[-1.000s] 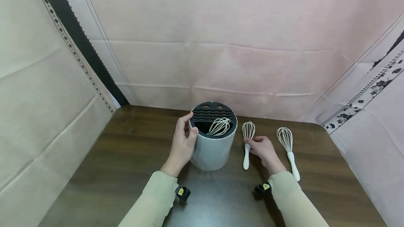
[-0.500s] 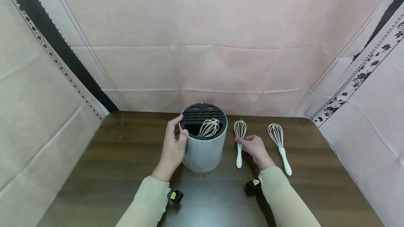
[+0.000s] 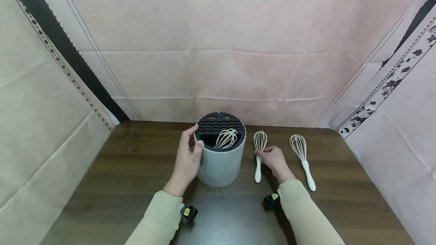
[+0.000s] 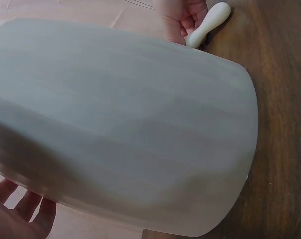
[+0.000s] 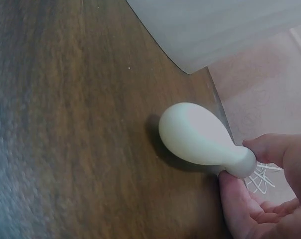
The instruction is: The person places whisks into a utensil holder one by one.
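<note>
My left hand [image 3: 186,160] grips the left side of a grey-white utensil holder [image 3: 219,169], its thumb at the near rim. The holder stands upright under a black slotted lid [image 3: 218,124]. Inside its front opening, a whisk [image 3: 226,138] shows only its wire loops; the rest is hidden. Right of the holder, my right hand [image 3: 275,160] pinches a second white whisk [image 3: 257,171] where handle meets wires. In the right wrist view, thumb and finger sit on either side of the narrow neck of its handle [image 5: 195,134], whose rounded end lies close over the tabletop.
A third white whisk [image 3: 308,175] lies on the brown wooden table [image 3: 136,184], right of my right hand. Pale cloth [image 3: 221,48] hangs behind the table, with further cloth panels at both sides. The table's back edge runs just behind the holder.
The head view has shifted, so the holder, whisks and hands appear farther left than a second ago. Both hands keep the same hold, and little else differs.
</note>
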Demonstrator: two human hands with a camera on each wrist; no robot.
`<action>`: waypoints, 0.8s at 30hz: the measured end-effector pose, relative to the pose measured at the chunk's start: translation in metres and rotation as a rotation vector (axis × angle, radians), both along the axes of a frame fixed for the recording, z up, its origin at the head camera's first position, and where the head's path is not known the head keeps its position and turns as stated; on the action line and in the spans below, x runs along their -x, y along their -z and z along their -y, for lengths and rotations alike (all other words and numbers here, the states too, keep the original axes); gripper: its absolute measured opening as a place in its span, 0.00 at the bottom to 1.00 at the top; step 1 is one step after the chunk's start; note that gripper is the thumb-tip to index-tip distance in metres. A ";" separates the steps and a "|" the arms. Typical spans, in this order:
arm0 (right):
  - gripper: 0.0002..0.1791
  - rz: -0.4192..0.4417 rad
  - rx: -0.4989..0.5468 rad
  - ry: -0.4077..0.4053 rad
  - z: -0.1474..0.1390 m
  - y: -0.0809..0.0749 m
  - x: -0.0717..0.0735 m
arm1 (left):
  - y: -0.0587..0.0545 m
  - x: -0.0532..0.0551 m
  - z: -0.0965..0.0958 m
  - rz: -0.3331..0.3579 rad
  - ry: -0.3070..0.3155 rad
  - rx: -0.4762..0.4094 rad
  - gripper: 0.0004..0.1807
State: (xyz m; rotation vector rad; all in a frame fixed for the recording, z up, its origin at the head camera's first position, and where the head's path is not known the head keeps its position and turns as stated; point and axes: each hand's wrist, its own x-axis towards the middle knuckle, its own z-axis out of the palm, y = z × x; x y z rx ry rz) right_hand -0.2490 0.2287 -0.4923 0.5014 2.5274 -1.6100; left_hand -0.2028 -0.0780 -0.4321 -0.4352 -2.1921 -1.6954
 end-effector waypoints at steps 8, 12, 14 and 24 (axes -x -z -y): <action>0.23 -0.007 0.022 0.003 -0.003 0.000 0.001 | 0.000 0.003 -0.003 -0.022 0.000 -0.019 0.26; 0.23 -0.008 0.042 0.003 -0.003 0.001 0.002 | 0.001 0.003 -0.003 -0.023 -0.007 -0.027 0.25; 0.23 -0.005 0.057 0.000 -0.003 0.001 0.002 | 0.002 0.003 -0.002 -0.025 -0.007 -0.032 0.25; 0.24 0.002 0.086 -0.012 -0.006 0.004 -0.002 | 0.002 0.002 -0.005 -0.007 0.002 -0.047 0.25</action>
